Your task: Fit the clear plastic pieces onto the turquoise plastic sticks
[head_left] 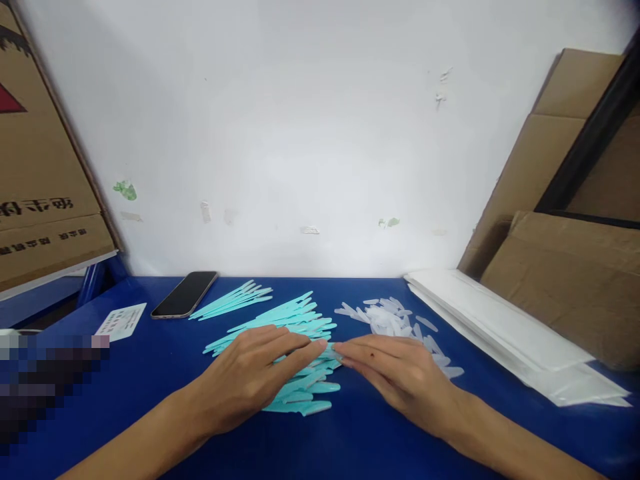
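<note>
Several turquoise eyebrow razors [295,313] lie in a fanned pile in the middle of the blue table, tips mostly to the right. My left hand [255,370] rests over this pile, its thumb and fingers closed on one eyebrow razor [331,347] whose end shows past the fingertips. From the right, my right hand [400,367] pinches that end; whether a clear cap is between its fingers I cannot tell. Just behind my right hand is a heap of clear plastic blade caps [390,319]. A smaller fan of turquoise razors [233,300] lies at the back left.
A phone [185,295] and a printed card [121,322] lie at the left. White plastic sheets or bags [500,327] lie at the right, by cardboard [575,280]. A cardboard box [45,160] stands at the left; a white wall [310,133] closes off the back.
</note>
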Action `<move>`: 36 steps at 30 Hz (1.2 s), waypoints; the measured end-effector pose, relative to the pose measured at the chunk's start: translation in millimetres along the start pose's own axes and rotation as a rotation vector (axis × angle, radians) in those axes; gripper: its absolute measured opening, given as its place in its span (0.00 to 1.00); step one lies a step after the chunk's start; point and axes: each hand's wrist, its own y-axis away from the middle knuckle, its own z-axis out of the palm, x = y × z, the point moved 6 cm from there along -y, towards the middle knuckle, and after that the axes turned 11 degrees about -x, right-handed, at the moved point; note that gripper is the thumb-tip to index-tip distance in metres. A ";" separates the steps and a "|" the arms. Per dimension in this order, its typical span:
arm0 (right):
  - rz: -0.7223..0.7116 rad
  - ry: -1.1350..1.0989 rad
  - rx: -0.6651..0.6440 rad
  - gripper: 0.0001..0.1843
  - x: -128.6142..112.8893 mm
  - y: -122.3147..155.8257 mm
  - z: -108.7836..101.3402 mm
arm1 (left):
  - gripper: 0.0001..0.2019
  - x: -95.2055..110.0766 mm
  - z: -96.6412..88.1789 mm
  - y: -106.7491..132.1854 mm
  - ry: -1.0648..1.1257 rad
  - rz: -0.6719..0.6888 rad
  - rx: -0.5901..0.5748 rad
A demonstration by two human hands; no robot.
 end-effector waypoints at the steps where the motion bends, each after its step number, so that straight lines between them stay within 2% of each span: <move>1: -0.007 0.009 0.004 0.18 -1.3 0.0 -0.7 | 0.18 0.2 0.1 -0.2 0.007 -0.001 0.003; 6: -0.026 0.119 0.101 0.20 -1.2 0.9 -13.4 | 0.16 -2.4 -4.1 -1.2 -0.011 -0.028 0.075; 10: -0.064 0.186 0.079 0.18 0.6 0.8 -14.7 | 0.17 -3.1 -7.4 -1.6 -0.022 -0.043 0.077; 19: -0.084 0.057 0.031 0.17 -5.3 -2.3 -4.5 | 0.20 4.4 1.7 -0.5 0.085 -0.038 0.034; 24: -0.095 0.097 0.065 0.15 -12.4 -2.8 -5.3 | 0.10 -0.7 -0.2 -8.7 0.019 -0.155 0.069; 30: -0.120 0.026 0.079 0.15 -18.7 -0.8 -3.5 | 0.10 9.1 1.8 -11.2 0.047 -0.100 0.037; 36: -0.129 0.020 0.084 0.13 -19.3 0.5 -0.9 | 0.08 14.4 10.6 -8.7 0.062 -0.137 -0.004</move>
